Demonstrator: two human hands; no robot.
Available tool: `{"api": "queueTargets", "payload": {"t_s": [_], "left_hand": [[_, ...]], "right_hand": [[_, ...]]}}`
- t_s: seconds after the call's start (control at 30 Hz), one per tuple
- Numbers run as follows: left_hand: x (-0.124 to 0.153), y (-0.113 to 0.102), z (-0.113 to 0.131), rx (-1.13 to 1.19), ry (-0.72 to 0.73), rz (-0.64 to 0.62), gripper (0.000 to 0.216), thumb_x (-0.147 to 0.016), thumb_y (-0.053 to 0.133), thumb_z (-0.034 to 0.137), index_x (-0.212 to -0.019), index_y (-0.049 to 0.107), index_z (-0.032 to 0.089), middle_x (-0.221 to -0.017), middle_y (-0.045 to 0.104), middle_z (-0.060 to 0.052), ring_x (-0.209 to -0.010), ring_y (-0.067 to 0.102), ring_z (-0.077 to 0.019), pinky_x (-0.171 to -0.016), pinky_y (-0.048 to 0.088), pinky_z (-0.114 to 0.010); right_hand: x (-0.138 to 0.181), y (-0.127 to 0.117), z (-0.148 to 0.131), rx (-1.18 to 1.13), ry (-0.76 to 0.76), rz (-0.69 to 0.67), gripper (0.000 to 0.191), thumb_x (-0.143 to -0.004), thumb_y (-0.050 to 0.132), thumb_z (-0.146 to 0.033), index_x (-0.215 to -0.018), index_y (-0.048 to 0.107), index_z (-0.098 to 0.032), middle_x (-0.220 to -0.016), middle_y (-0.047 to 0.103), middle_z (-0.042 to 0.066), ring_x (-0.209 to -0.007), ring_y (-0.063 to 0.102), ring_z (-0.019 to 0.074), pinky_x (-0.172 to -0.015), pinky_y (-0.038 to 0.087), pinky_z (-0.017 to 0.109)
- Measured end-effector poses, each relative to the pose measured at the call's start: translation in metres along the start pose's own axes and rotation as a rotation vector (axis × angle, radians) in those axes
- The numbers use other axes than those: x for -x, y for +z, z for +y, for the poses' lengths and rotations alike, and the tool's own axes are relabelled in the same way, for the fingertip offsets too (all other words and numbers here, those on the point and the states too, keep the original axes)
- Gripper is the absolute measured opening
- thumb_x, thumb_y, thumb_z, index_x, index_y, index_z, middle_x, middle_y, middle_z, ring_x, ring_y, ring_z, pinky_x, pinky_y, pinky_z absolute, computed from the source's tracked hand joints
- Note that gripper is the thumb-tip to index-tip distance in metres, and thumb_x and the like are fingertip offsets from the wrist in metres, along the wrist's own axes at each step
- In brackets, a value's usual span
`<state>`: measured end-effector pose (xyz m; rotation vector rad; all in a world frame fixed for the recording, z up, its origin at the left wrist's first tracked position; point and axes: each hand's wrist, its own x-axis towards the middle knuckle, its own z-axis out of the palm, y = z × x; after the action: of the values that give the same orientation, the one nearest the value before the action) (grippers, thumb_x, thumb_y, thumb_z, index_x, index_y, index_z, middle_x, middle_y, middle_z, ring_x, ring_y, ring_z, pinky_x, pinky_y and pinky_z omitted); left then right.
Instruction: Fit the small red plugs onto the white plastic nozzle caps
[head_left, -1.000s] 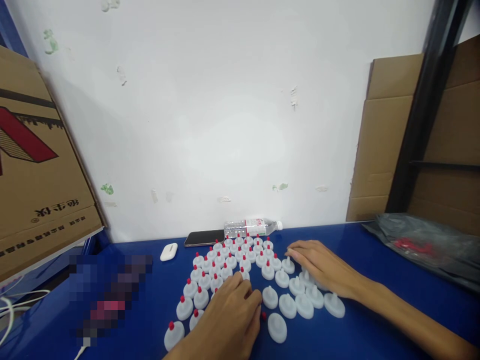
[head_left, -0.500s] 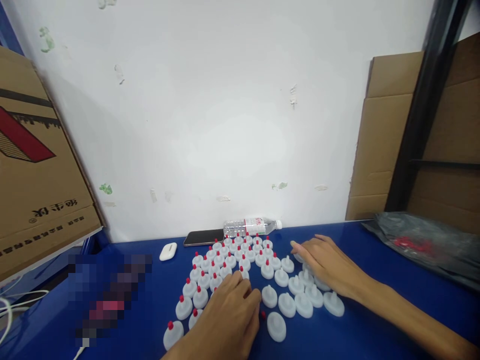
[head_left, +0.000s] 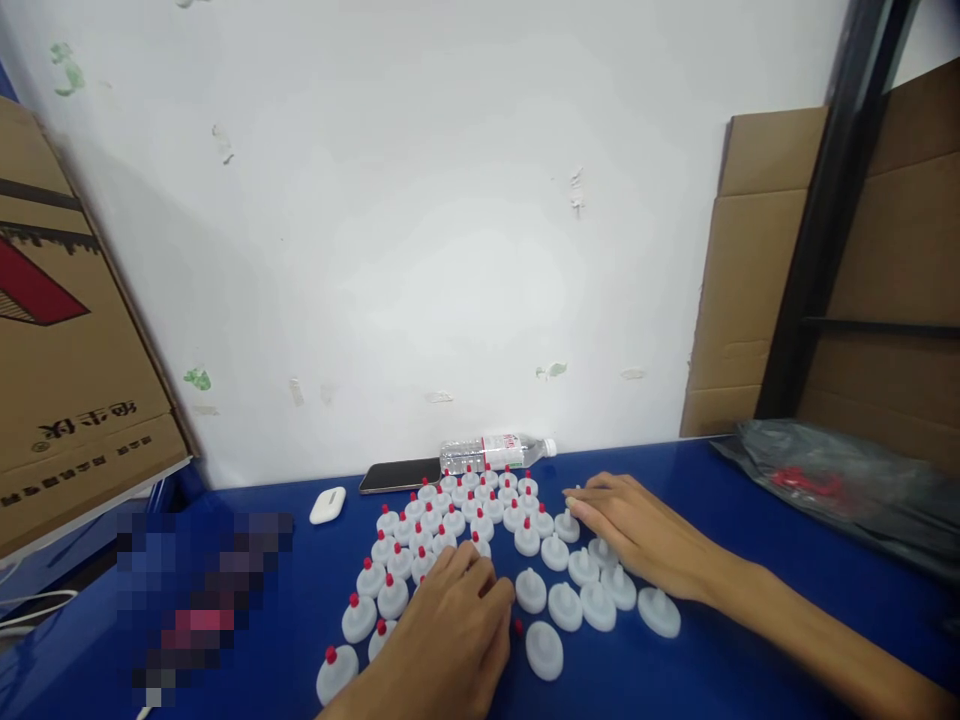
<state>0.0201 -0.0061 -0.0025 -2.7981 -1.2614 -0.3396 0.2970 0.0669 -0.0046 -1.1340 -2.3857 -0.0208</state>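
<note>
Many small white plastic caps stand on a blue table (head_left: 750, 560). The red-tipped caps (head_left: 450, 515) fill the left and middle. Plain white caps (head_left: 566, 605) with no red tip sit to the right. My left hand (head_left: 450, 640) rests knuckles up at the near edge of the red-tipped group, fingers curled; a small red tip (head_left: 517, 627) lies beside it. My right hand (head_left: 637, 530) lies flat over the plain caps, fingers stretched out toward one cap (head_left: 566, 525) at its fingertips.
A water bottle (head_left: 499, 452) lies by the wall next to a dark phone (head_left: 397, 475) and a white earbud case (head_left: 328, 505). Cardboard boxes stand at left (head_left: 67, 380) and right (head_left: 757, 280). A dark plastic bag (head_left: 832, 490) lies at the right.
My right hand has drifted a little right and then back left over the plain caps. The left hand has barely moved. The view has shifted slightly.
</note>
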Motion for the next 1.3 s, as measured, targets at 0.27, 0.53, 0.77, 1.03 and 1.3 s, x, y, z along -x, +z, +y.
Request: {"api": "queueTargets", "payload": {"t_s": [0.27,0.53,0.77,1.03,1.3], "left_hand": [[-0.003,0.002,-0.002,0.016,0.029,0.036,0.017,-0.095,0.046,0.009,-0.091,0.060,0.019,-0.096,0.062,-0.009,-0.096,0.053,-0.0283,-0.084,0.049,-0.045],[-0.002,0.001,0.003,0.092,0.093,0.203,0.024,-0.094,0.042,0.004,-0.096,0.062,0.018,-0.103,0.060,-0.010,-0.100,0.053,-0.0280,-0.087,0.052,-0.046],[-0.004,-0.002,0.002,0.082,0.117,0.283,0.022,-0.092,0.045,0.004,-0.098,0.061,0.018,-0.108,0.060,-0.012,-0.105,0.055,-0.0290,-0.086,0.055,-0.046],[-0.005,0.000,-0.001,0.007,0.095,0.244,0.020,-0.095,0.048,0.011,-0.108,0.062,0.016,-0.127,0.059,-0.018,-0.125,0.052,-0.0352,-0.099,0.053,-0.055],[-0.009,0.013,-0.009,-0.123,0.184,0.133,0.069,-0.104,0.042,0.020,-0.164,0.007,0.017,-0.169,0.022,-0.010,-0.153,0.024,-0.0348,-0.115,0.040,-0.056]], "right_hand": [[-0.001,-0.010,-0.011,0.004,-0.013,-0.064,0.046,-0.110,0.028,-0.039,-0.080,0.059,-0.024,-0.078,0.067,0.001,-0.083,0.060,0.0222,-0.079,0.044,0.038],[-0.002,-0.008,-0.006,0.015,-0.054,0.035,0.047,-0.111,0.029,-0.034,-0.078,0.060,-0.020,-0.073,0.066,0.001,-0.073,0.059,0.0182,-0.080,0.038,0.037],[0.006,-0.016,-0.013,0.001,-0.179,0.217,0.043,-0.108,0.033,-0.025,-0.071,0.054,-0.019,-0.062,0.055,0.000,-0.059,0.045,0.0148,-0.065,0.031,0.034],[0.018,0.004,-0.060,-0.022,-0.580,0.355,0.032,-0.095,0.046,-0.014,-0.064,0.055,-0.019,-0.053,0.047,-0.002,-0.049,0.034,0.0139,-0.049,0.021,0.034],[0.016,0.034,-0.079,0.063,-0.812,0.320,0.028,-0.103,0.045,-0.022,-0.090,0.069,-0.014,-0.070,0.063,0.000,-0.065,0.055,0.0131,-0.056,0.039,0.028]]}}
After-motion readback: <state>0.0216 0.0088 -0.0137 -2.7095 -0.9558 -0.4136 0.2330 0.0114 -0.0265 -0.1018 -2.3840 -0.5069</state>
